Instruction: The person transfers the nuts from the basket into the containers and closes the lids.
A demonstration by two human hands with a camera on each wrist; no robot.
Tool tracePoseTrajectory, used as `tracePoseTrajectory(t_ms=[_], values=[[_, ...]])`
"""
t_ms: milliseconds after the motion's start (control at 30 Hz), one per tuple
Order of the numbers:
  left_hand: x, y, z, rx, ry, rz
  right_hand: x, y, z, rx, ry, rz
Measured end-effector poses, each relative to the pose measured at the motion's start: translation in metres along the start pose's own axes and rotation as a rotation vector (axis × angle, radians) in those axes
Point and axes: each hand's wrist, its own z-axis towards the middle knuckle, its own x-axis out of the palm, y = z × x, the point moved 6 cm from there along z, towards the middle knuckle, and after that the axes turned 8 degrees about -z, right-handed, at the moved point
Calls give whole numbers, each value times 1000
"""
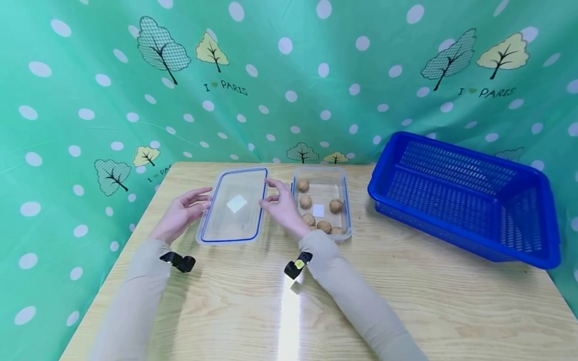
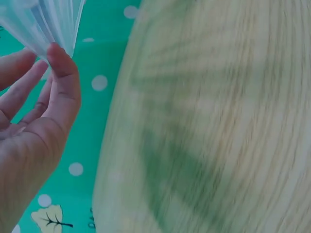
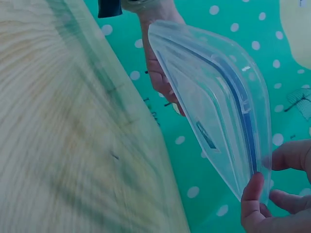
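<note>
A clear plastic lid (image 1: pixel 230 220) with a blue sealing ring is held tilted above the table, left of the box, in the head view. My left hand (image 1: pixel 180 214) pinches its left edge between thumb and fingers, as the left wrist view shows with the lid corner (image 2: pixel 58 24) at the thumb tip. On the opposite edge my right hand (image 1: pixel 285 204) pinches the lid (image 3: pixel 204 97), thumb on one face and fingers on the other. Just right of that hand stands the clear plastic box (image 1: pixel 328 191), uncovered, with several walnuts (image 1: pixel 335 205) inside. My right hand partly hides its left side.
A large blue plastic basket (image 1: pixel 451 240) stands at the table's right. Behind the wooden table (image 1: pixel 384 301) hangs a green dotted cloth (image 1: pixel 280 80). White square labels sit on the lid and in the box. Each wrist wears a small black camera (image 1: pixel 295 268).
</note>
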Motion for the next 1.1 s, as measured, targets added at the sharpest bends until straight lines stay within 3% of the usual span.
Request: tracePoseTrajectory(t_ms=[300,533,833,967,1100], values=[[36,-10,8,78,67,-175,-43,-4,-3,-19,20,67],[69,-8,19,71,146,-275,-83,-11,-8,-28,-1,131],[104,-3,34,87,185,-331,-119,-20,-18,-86,-39,150],[117,0,38,127,197,-361,-132,-23,-23,-101,-36,154],[131,-3,40,186,195,-382,-141,-23,-27,-133,-12,227]])
